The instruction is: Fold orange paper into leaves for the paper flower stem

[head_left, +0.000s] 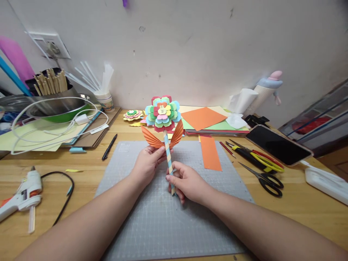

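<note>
A layered paper flower (162, 113) with a smiling yellow centre stands upright above the mat on a blue and cream striped paper stem (169, 159). Two pleated orange paper leaves (152, 139) spread from the stem below the bloom. My left hand (149, 161) is closed around the stem where the leaves meet it, thumb on the front. Lower down, my right hand (185, 181) grips the stem near its bottom end. Both hands are over the grey cutting mat (217, 221). An orange paper strip (210, 153) lies on the mat's far right part.
At left lie a hot glue gun (31, 190) with its cord and a black pen (109, 146). Black scissors (265, 177), pliers (255, 156), a pencil (227, 149) and a phone (278, 144) are at right. Coloured paper sheets (203, 118) are stacked by the wall.
</note>
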`<action>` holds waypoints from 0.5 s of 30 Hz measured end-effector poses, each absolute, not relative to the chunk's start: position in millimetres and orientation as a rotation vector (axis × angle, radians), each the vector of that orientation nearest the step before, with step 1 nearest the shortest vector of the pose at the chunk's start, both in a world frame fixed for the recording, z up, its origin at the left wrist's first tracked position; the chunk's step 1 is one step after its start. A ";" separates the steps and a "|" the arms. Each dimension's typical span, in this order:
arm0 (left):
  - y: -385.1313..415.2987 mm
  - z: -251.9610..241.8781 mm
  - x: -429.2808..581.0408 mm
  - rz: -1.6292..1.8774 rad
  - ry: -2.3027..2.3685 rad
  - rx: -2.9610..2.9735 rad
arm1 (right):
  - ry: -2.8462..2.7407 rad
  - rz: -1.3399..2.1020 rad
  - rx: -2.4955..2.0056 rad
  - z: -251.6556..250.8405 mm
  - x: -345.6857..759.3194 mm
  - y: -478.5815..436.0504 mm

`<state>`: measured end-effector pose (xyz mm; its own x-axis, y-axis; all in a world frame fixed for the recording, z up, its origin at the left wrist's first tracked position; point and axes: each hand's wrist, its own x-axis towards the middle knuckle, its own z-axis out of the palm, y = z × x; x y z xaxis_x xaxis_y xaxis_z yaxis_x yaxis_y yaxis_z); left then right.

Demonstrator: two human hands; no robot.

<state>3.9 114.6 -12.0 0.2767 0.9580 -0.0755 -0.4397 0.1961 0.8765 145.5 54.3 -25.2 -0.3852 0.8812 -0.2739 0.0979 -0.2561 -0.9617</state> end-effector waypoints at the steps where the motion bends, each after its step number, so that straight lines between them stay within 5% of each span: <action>1: 114.6 -12.2 4.0 1.117 0.742 0.864 | -1.393 1.708 -1.227 -24.5 145.4 54.4; 15: 112.7 -10.9 5.8 1.159 0.732 0.821 | -1.389 1.729 -1.193 -22.4 145.0 53.3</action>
